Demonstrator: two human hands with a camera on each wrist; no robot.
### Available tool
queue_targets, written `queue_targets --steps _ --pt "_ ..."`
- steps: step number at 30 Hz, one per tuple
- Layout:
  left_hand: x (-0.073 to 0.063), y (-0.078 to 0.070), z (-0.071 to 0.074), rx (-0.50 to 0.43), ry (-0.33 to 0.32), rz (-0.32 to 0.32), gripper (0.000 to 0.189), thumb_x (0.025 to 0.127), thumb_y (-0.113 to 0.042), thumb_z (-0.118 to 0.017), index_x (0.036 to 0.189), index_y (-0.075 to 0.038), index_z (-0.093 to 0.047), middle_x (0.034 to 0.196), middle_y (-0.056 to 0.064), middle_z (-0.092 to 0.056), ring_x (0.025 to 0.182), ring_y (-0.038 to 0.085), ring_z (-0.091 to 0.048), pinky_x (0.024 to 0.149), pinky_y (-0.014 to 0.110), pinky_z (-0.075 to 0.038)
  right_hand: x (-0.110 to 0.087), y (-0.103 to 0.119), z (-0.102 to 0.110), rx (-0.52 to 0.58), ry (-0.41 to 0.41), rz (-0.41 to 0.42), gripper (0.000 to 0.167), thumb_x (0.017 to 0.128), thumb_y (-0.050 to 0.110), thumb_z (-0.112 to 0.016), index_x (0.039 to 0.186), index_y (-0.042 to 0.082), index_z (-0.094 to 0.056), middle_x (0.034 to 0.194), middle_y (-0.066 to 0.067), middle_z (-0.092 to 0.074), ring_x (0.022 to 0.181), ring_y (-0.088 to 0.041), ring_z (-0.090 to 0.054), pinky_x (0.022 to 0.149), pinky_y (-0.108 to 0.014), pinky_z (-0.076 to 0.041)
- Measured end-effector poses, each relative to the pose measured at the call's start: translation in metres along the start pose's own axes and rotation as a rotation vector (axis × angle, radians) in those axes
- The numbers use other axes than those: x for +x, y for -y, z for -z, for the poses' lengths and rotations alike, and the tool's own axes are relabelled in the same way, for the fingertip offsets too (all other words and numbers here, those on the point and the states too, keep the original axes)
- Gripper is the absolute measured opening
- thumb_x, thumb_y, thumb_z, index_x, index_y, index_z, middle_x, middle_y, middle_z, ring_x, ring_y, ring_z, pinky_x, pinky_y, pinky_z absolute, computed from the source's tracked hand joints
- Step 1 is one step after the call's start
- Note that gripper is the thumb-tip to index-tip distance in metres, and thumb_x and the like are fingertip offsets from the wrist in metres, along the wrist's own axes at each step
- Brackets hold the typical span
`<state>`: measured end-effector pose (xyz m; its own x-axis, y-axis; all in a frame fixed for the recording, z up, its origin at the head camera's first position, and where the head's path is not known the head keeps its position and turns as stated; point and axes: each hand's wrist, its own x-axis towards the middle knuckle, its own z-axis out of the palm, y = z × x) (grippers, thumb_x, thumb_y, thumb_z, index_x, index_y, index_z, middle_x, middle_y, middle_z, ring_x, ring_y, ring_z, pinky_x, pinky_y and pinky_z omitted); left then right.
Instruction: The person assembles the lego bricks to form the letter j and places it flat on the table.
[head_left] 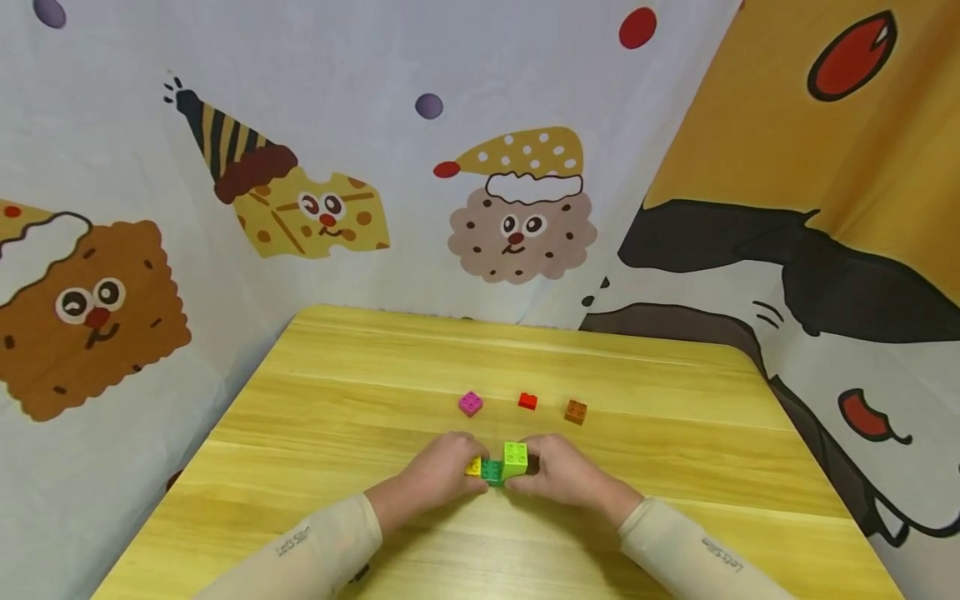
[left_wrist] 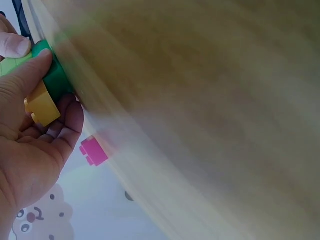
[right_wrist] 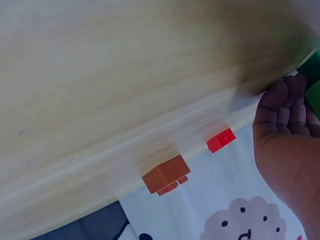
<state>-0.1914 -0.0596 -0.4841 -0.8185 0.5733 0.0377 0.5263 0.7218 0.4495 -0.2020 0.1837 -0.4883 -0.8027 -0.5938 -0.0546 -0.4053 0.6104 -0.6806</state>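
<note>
Low over the table's middle, my left hand (head_left: 441, 475) grips a yellow brick (head_left: 473, 467) and the dark green brick (head_left: 491, 472) joined beside it. In the left wrist view the thumb lies across the dark green brick (left_wrist: 58, 79), with the yellow brick (left_wrist: 45, 106) between thumb and curled fingers. From the other side, my right hand (head_left: 567, 473) holds a lime green brick (head_left: 515, 457) between thumb and fingers. That brick stands higher, at the right end of the dark green one. Fingers partly hide the bricks.
Beyond the hands, a pink brick (head_left: 471, 404), a small red brick (head_left: 528, 402) and an orange-brown brick (head_left: 576, 412) lie apart in a row on the wooden table (head_left: 360, 375). A curtain with cartoon prints (head_left: 405, 283) hangs behind the table's far edge.
</note>
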Motion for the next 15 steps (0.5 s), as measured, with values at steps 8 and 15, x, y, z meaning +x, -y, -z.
queue_targets --steps 8,15 --pt "-0.0001 0.0016 0.0016 0.003 0.003 0.012 0.034 0.084 -0.027 -0.093 0.111 -0.012 -0.080 0.104 0.001 -0.079 0.088 0.008 -0.066 0.077 0.019 -0.055 0.0031 0.0000 -0.0009 0.022 -0.002 -0.010 0.022 0.087 0.028 -0.090 0.100 0.018 -0.076 0.092 0.010 -0.073 0.080 -0.002 -0.063 0.073 -0.021 -0.058" --pt "0.0008 0.0027 0.0019 0.004 0.009 0.022 0.033 0.084 -0.027 -0.092 0.110 -0.012 -0.080 0.103 0.000 -0.078 0.087 0.007 -0.065 0.075 0.018 -0.054 0.0025 0.0002 -0.0012 0.077 -0.010 -0.020 0.023 0.088 0.030 -0.089 0.104 0.019 -0.076 0.093 0.010 -0.073 0.081 -0.003 -0.065 0.072 -0.022 -0.060"
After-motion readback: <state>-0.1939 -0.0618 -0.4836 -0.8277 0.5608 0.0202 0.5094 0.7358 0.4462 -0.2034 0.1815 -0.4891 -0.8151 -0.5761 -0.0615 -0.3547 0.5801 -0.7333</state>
